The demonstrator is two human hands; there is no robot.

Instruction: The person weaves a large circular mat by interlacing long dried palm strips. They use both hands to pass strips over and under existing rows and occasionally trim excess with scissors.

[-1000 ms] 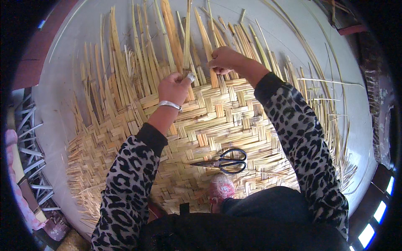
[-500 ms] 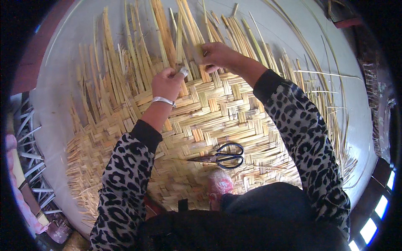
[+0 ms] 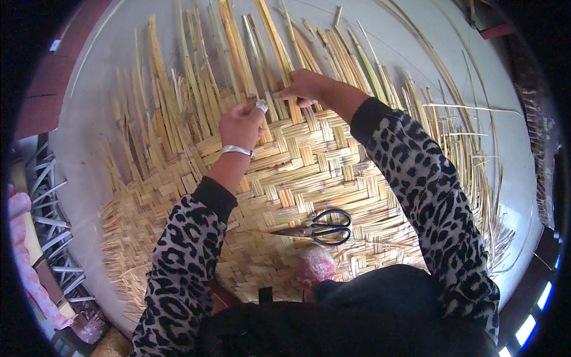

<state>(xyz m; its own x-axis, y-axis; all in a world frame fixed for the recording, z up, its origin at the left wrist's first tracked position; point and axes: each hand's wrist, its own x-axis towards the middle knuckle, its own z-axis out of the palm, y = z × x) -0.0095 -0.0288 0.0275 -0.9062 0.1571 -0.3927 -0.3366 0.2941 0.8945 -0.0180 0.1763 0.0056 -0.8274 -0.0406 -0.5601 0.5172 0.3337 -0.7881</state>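
Observation:
A half-woven mat of flat, straw-coloured reed strips (image 3: 306, 156) spreads before me, its loose strip ends fanning away at the far side. At the weaving edge, my left hand (image 3: 241, 125) has its fingers closed around strips, with a white wrapping on one fingertip. Just right of it and a little farther off, my right hand (image 3: 304, 89) pinches a long upright strip (image 3: 275, 37). The fingertips of both hands are partly hidden. Black-handled scissors (image 3: 318, 228) lie on the woven part, blades pointing left.
A foot in a red and white sock (image 3: 316, 266) rests on the mat near me. Long thin strips (image 3: 437, 56) curve over the grey floor (image 3: 89, 149) at right. A white metal rack (image 3: 50, 223) and pink cloth (image 3: 30, 268) are at the left edge.
My right hand has come down slightly toward the weave, and the strips by it now stand apart. My left hand stays at the same edge. The view has shifted a little.

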